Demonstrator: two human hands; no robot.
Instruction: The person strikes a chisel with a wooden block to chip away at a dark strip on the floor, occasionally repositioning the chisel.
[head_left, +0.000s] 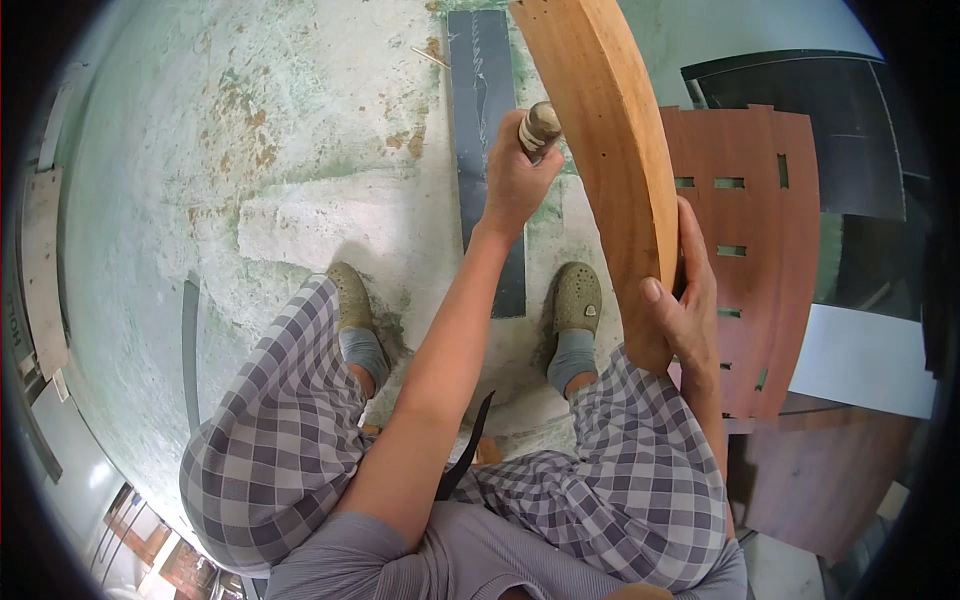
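Note:
My left hand is closed round a short, thick, round-ended handle, brown with a pale band. The rest of this tool is hidden, so its kind does not show. Right beside it rises a long, curved light-brown wooden plank, with a few small dark holes in its face. Its lower end meets my right thigh, and its upper end runs out of view at the top. My right hand grips the plank near the lower end, thumb on the face and fingers round the far edge.
Between my feet a long dark grey strip lies on the worn concrete floor. To the right lean a slotted reddish-brown panel, black sheets and a white board. Wooden pieces stand at far left.

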